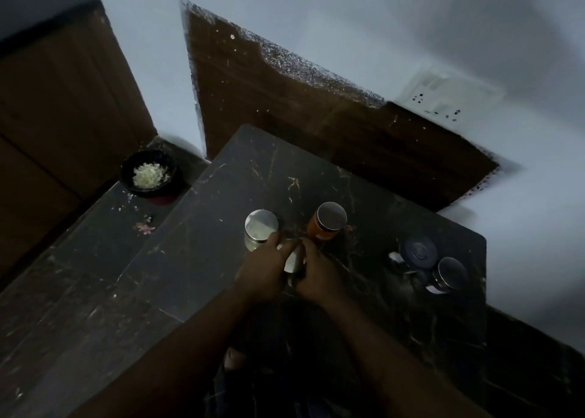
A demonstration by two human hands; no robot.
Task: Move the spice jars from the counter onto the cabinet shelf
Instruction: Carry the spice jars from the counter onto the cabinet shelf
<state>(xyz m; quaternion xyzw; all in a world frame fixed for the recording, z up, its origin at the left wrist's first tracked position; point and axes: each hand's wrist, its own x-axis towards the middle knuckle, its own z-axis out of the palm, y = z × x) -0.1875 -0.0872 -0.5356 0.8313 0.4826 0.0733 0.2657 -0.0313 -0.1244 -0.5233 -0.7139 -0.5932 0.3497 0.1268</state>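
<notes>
Head view: left hand (262, 273) and right hand (318, 275), fingers (274, 237) curled round one small jar (292, 259). Doubled up, likely for steadiness before lifting.

Your left hand (261, 273) and right hand (318, 275) are bare, fingers uncovered. Both forearms, the left forearm (190, 338) and the right forearm (380, 338), are bare along the whole visible length. Between them, at the lower edge of view, you wear a dark garment (253, 398) with a faint checked pattern; dim light hides its colour and cut.
</notes>
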